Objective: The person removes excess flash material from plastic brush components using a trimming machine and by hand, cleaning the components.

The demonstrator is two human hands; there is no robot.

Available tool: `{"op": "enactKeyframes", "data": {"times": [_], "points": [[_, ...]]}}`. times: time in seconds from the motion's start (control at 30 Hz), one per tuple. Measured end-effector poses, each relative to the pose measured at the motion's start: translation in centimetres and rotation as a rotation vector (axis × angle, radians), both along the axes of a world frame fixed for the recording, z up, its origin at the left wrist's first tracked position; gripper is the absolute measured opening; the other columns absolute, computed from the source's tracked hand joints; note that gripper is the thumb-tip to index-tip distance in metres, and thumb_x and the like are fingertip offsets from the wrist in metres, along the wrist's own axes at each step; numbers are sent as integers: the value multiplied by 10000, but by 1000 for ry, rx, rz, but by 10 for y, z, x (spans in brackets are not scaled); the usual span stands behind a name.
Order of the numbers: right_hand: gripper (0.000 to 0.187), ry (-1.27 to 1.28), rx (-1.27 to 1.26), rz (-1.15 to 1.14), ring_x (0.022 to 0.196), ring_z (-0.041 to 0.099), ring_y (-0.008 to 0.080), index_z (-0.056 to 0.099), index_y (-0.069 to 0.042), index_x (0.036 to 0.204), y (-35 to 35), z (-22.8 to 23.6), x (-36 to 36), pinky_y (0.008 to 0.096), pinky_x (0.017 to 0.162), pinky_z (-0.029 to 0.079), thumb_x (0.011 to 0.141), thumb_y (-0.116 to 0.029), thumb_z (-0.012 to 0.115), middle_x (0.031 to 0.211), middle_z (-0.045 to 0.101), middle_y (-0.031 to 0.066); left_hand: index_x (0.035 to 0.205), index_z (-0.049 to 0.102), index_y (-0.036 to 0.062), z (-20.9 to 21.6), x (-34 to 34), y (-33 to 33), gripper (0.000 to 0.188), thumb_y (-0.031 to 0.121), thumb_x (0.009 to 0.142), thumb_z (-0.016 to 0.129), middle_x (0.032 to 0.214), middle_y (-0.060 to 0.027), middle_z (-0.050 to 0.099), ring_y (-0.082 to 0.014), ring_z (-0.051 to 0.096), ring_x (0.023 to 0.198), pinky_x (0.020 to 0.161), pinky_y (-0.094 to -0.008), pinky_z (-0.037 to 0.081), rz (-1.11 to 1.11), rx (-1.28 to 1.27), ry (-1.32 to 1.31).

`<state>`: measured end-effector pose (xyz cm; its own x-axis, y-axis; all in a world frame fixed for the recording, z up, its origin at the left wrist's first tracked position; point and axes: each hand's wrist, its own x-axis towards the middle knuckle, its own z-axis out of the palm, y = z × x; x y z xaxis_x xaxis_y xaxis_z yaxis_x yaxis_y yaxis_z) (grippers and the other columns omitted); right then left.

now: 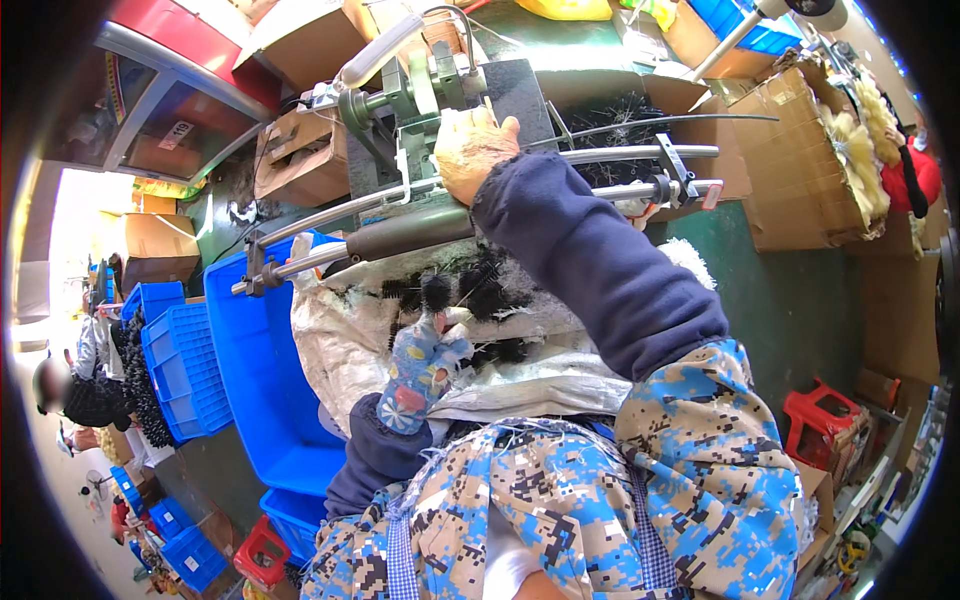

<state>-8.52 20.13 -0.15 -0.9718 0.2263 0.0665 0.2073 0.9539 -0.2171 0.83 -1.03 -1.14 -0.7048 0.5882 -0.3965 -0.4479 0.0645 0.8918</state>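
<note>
A: Right grip [475,152], quick?
B: Bare hand, dark sleeve, up at the machine [446,78], beside its flat black plate [514,92]. Fingers curl away from view; can't tell whether they're clamped on anything.
A: Left grip [418,365]?
B: Patterned blue glove, over the white sheet [335,345]. Fingertips just below a round black bristly piece [435,289]. Can't tell if they're together on it or merely beside it.
A: Other bristle stuff?
B: Loose black bristles [488,280] on the sheet, right of that piece.
A: Between the hands?
B: Dark padded bar [412,232], running crosswise near the metal rails [330,214]. Thin black rod [680,120] sticks out to the right.
A: Surroundings?
B: Big blue bin [262,385] left of the sheet, cardboard box [795,170] at upper right, red stool [822,425] at lower right.
</note>
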Motion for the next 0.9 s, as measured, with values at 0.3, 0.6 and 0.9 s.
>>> {"op": "enactKeyframes", "data": {"times": [0.3,0.6,0.9], "points": [[278,-58,75,-12,1045,426,272,560,-22,987,65,15,35,462,821,323,760,-178,521,1060,499,146,1076,484,-3,-15,-4,-12,231,58,854,473,766,-28,538,-78,470,555,502,-200,386,87,23,38],[222,-154,215,2,1092,409,260,631,-165,938,93,13,9,488,891,289,755,-134,510,1083,522,84,1074,499,9,5,-4,7,233,45,844,494,787,-44,572,-21,416,558,491,-154,332,55,11,114],[209,213,78,-176,889,541,309,611,-24,812,116,38,53,413,723,425,759,-226,593,890,587,133,1015,498,1,3,-4,4,181,83,854,497,722,-78,571,-65,451,518,460,-187,364,191,95,99]]}}
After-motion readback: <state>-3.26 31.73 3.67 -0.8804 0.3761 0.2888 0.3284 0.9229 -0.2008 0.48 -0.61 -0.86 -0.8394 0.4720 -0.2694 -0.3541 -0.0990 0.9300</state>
